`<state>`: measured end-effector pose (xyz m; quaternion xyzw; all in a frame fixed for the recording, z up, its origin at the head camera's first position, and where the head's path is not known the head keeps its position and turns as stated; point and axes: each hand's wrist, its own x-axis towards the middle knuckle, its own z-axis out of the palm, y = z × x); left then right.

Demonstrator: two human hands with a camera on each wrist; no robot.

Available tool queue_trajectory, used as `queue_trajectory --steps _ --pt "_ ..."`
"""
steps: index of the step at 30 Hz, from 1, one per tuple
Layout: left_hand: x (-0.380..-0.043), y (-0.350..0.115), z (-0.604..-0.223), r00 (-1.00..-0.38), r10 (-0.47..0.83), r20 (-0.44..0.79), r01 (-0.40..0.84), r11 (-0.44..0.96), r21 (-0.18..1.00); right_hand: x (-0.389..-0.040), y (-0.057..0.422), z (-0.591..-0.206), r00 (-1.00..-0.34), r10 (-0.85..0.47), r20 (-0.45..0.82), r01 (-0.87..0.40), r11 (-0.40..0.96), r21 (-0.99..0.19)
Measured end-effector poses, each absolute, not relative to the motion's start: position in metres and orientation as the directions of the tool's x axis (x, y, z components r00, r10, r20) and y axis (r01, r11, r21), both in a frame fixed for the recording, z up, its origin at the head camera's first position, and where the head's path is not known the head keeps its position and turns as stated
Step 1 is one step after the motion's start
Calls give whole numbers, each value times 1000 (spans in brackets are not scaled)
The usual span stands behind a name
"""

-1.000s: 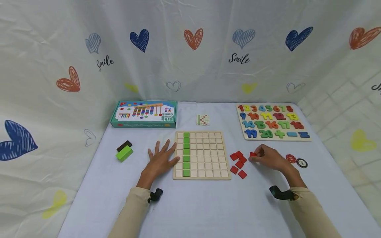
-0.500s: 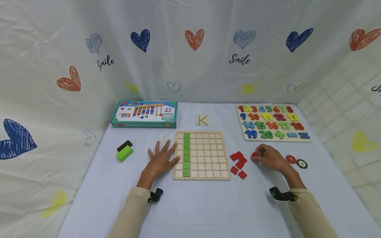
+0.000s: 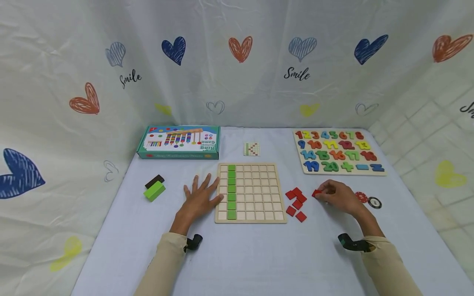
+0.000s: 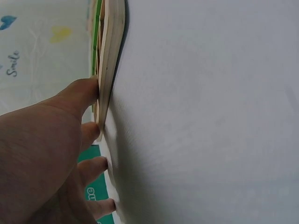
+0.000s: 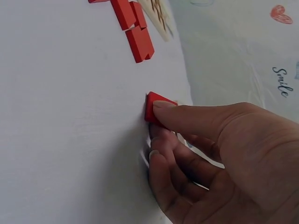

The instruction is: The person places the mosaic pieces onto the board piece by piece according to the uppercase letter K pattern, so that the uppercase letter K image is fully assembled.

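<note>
In the head view, the bottom edge cuts off both sleeves [image 3: 163, 263], the green block [image 3: 154, 191] hides part of the dark block [image 3: 153, 181], and the patterned card [image 3: 252, 149] is too small to read. From the left wrist, the wooden board [image 4: 112, 42] runs off the top and the left hand [image 4: 42, 144] partly masks what is probably the teal box [image 4: 96, 187]. From the right wrist, the right hand [image 5: 247, 158] hides part of the red tile [image 5: 150, 107].
</note>
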<state>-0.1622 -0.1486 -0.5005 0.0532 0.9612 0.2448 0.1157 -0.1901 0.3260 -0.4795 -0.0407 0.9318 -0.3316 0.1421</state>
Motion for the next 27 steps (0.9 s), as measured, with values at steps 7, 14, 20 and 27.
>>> queue_trajectory --steps 7,14,20,27 --pt "-161 -150 -501 -966 166 -196 49 868 494 -206 308 -469 -963 -214 -165 -47 733 -679" --pt "-161 -151 -499 -968 170 -183 56 862 505 -249 244 -460 -961 -272 -47 -168 712 -682" --pt "-163 -151 -501 -969 168 -180 57 864 501 -278 200 -471 -951 -309 -8 -217 686 -694" --pt "-163 -150 -502 -969 162 -187 49 866 499 -287 178 -481 -938 -346 -37 -216 663 -717"
